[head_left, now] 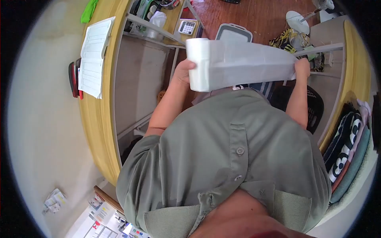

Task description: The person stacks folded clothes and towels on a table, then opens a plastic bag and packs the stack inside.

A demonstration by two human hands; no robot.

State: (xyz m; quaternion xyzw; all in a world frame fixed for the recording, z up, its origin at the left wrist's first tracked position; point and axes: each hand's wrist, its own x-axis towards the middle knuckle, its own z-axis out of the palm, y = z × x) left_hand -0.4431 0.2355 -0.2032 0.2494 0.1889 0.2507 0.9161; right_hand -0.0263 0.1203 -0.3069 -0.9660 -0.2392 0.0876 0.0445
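Observation:
A white roll of thin plastic (198, 65) is held upright at its left side by my left hand (184, 72), the thumb resting on the roll. From it a translucent sheet (250, 63) stretches to the right in front of my body. My right hand (302, 68) is closed on the gathered far end of that sheet. The sheet narrows toward my right hand.
An open notebook (94, 59) and a stapler-like red and black object (73, 79) lie on the left wooden top. Folded clothes (349, 150) are stacked at right. Ahead are a calculator (187, 27), a grey bin (234, 33) and a white fan base (297, 22).

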